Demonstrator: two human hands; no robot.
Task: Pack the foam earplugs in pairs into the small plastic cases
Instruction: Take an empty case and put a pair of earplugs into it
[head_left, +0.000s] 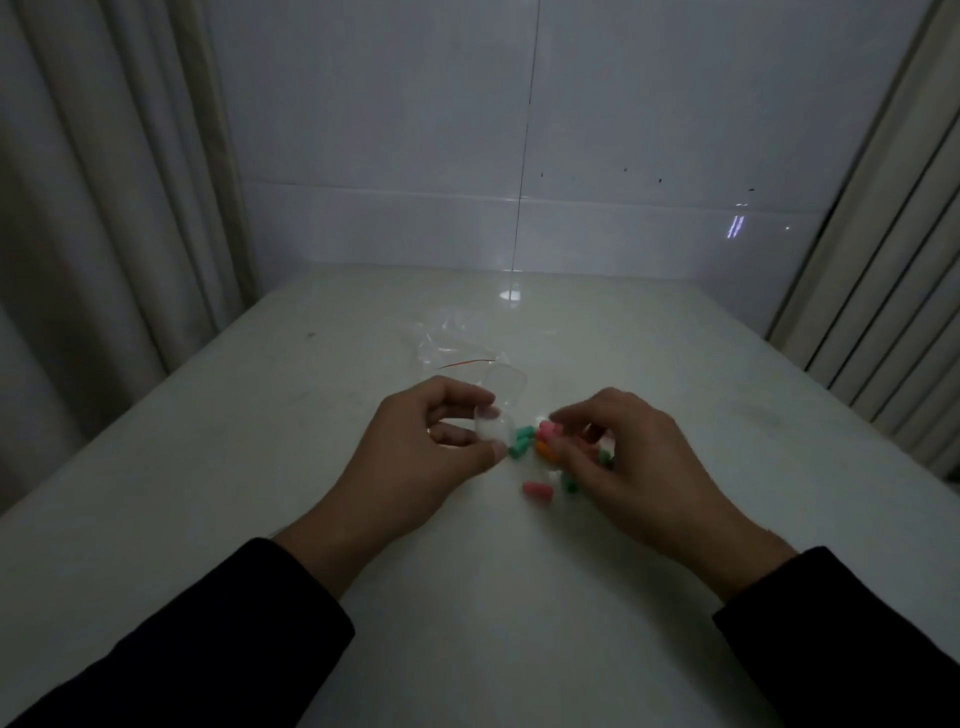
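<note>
Pale, glossy stone made up the table (649, 597) I was watching from the head view, dim under poor light. My feed showed the left hand (415, 457) with thumb and fingers curled round a small clear plastic case (493, 423), its lid (506, 382) hinged open and tilted up behind the fingers. The right hand (639, 467) was curled over the pile of foam earplugs (545, 452), fingertips pinching at a pink earplug (549, 429) on top of it; whether it was lifted off the pile I could not tell. Just beside the case lay two green earplugs (521, 441), an orange one (545, 450) touching them, and another pink one (537, 489) a little nearer me, lying apart on the stone. More green ones showed under the right palm, partly hidden by it. Beyond the left hand a crumpled clear plastic bag (447, 338) with a thin red strip lay flat, its edge behind the open lid. Dark sleeves (208, 649) covered both forearms. Beige curtains (104, 208) hung at either side, and a white tiled wall (467, 130) closed off the far end of the table.
</note>
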